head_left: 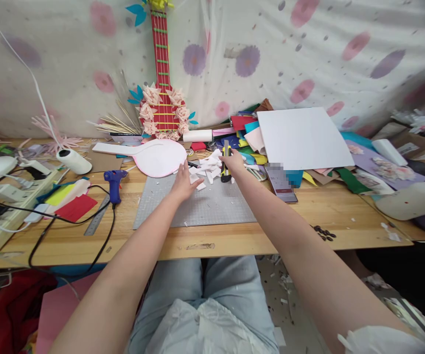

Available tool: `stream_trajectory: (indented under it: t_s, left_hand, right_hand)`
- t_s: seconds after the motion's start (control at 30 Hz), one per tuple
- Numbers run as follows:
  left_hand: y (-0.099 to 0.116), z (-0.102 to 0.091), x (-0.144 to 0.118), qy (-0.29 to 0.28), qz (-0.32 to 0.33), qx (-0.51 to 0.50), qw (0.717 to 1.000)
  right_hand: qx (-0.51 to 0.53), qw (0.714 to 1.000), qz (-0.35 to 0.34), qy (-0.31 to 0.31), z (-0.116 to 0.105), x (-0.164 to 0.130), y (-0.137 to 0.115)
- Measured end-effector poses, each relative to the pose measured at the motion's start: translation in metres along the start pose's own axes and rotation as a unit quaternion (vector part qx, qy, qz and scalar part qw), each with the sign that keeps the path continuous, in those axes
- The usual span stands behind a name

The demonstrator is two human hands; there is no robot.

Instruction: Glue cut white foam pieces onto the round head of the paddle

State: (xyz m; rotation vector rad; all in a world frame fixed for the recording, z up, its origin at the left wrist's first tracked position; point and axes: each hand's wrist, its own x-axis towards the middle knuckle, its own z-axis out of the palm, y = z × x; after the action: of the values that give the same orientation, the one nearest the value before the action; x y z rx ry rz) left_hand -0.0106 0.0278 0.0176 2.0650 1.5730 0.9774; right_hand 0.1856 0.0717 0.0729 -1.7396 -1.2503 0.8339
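Note:
My right hand (234,161) is closed around a black and yellow utility knife (226,172), held upright over the far part of the grey cutting mat (160,206). White foam scraps (210,164) lie heaped beside the knife. Just left of them my left hand (184,184) reaches over the mat with its fingers apart and nothing in it. Its fingertips are close to the edge of a white, paddle-shaped board (160,158) with a pink rim and a long neck; I cannot tell if they touch.
A blue glue gun (114,186) and metal ruler (97,216) lie left of the mat. A red flower-trimmed guitar model (162,98) leans at the back. To the right are a phone (281,183), a large white board (304,137), felt sheets and small black pieces (324,233).

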Motion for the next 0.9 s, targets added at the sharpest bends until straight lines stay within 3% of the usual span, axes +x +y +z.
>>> stream_trajectory:
  t_s: [0.17,0.37,0.5,0.67,0.9]
  left_hand:
    - [0.0,0.017,-0.004,-0.05,-0.002,0.071,0.996]
    - [0.0,0.017,-0.021,0.003,0.02,0.07,0.997]
    - [-0.002,0.015,-0.026,0.033,0.102,0.007,0.994]
    - [-0.008,0.006,-0.03,0.056,0.127,-0.037,0.99]
    - [-0.014,0.004,-0.034,0.037,0.147,-0.101,0.983]
  right_hand:
    - [-0.049,0.999,0.019,-0.011,-0.005,-0.008,0.02]
    - [-0.055,0.992,0.006,-0.111,0.01,-0.047,0.02]
    - [0.068,0.986,0.053,-0.145,0.025,-0.059,0.01]
    - [0.227,0.924,0.182,-0.248,0.03,-0.056,0.006]
    - [0.255,0.901,0.173,-0.304,0.029,-0.052,0.009]
